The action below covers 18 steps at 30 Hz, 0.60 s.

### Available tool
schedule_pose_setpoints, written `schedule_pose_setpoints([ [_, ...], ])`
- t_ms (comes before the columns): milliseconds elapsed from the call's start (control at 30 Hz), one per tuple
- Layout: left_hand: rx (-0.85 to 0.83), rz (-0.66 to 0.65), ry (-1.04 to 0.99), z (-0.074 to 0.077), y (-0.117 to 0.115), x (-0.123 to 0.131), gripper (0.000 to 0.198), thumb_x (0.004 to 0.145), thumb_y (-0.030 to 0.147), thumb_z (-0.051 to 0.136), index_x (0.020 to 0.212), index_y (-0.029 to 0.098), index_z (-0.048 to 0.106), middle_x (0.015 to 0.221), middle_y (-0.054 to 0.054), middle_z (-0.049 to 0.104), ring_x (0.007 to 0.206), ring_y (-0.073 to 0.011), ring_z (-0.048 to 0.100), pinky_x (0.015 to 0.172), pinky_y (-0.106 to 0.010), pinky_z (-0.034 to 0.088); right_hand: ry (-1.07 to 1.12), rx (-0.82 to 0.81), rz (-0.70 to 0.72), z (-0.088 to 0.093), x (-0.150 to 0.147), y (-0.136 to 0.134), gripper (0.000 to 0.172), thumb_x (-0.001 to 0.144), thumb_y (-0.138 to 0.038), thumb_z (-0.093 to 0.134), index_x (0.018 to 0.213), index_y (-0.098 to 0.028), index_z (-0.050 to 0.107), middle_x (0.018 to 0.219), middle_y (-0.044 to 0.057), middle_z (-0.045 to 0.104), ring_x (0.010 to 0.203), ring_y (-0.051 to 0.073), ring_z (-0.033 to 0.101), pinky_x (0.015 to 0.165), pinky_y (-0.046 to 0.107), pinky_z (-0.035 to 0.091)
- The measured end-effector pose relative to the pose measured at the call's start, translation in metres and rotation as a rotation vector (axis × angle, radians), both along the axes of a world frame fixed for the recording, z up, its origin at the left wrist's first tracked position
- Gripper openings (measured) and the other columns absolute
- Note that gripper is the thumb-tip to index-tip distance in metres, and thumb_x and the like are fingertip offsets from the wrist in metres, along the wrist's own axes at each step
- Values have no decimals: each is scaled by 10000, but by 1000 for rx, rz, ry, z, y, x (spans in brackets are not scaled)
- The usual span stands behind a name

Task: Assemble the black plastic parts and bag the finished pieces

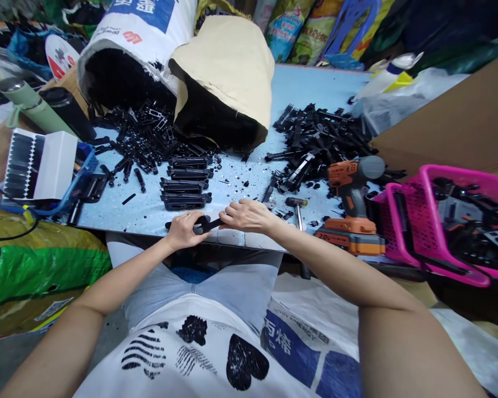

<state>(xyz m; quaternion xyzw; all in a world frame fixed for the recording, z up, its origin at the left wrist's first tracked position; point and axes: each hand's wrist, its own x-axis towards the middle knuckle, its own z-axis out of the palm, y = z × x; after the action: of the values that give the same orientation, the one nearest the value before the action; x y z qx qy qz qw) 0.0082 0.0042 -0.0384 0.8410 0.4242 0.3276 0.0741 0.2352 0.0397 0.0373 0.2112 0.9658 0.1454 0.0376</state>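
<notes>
Part location: We are finding the black plastic part [209,224] at lower centre of the frame, on the near edge of the table [240,177], between the two hands.
Left hand: The left hand [185,229] is gripping the part's left end, with the fingers curled over it.
Right hand: The right hand [247,215] is covering the right end, with the fingers bent down and holding it.
Long axis: The part is lying left to right across the frame, along the table's near edge, with its right end sitting slightly higher in the picture. We cannot tell which face is pointing up.
Handling: We are judging the part to be light, stiff moulded plastic, smooth but not slippery. Being a thin bar, it may crack if flexed.
Grip points: We are advising a hold at both ends, leaving the middle free.
Nearby, centre: A stack of like parts [185,185] is lying just above the hands.
Nearby, right: A cordless drill [351,204] is standing beside a pink basket [440,221].
Nearby, upper right: A loose parts heap [315,138] is spreading over the table.
</notes>
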Motion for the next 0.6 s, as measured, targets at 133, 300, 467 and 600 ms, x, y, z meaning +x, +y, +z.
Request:
schedule_pose_setpoints([
  [133,-8,26,-2,0,-1,2,455,768,501,626,1064,165,546,927,-82,685,833,-222,669,705,-305,510,14,42,-37,-5,1,-4,430,997,-432,241,974,-150,565,774,62,613,662,146,482,561,311,153],
  [300,-25,-9,3,-2,0,2,437,777,501,618,1052,168,552,939,-86,681,864,-227,663,727,-312,508,37,54,-110,-10,2,-20,363,1005,-359,263,988,-146,557,785,66,610,667,145,476,571,315,161],
  [467,-99,-6,62,-7,-1,-1,473,753,550,620,1034,174,566,937,-86,674,853,-230,656,727,-320,502,51,-3,-110,-20,9,-19,391,1000,-407,247,974,-167,554,791,54,601,680,149,478,580,308,187],
  [600,-176,-99,208,2,6,13,612,736,612,610,1134,152,545,1045,-129,641,985,-275,604,793,-359,483,169,-59,-219,-51,27,-21,424,970,-479,297,883,-171,575,779,54,592,698,152,490,610,294,247],
])
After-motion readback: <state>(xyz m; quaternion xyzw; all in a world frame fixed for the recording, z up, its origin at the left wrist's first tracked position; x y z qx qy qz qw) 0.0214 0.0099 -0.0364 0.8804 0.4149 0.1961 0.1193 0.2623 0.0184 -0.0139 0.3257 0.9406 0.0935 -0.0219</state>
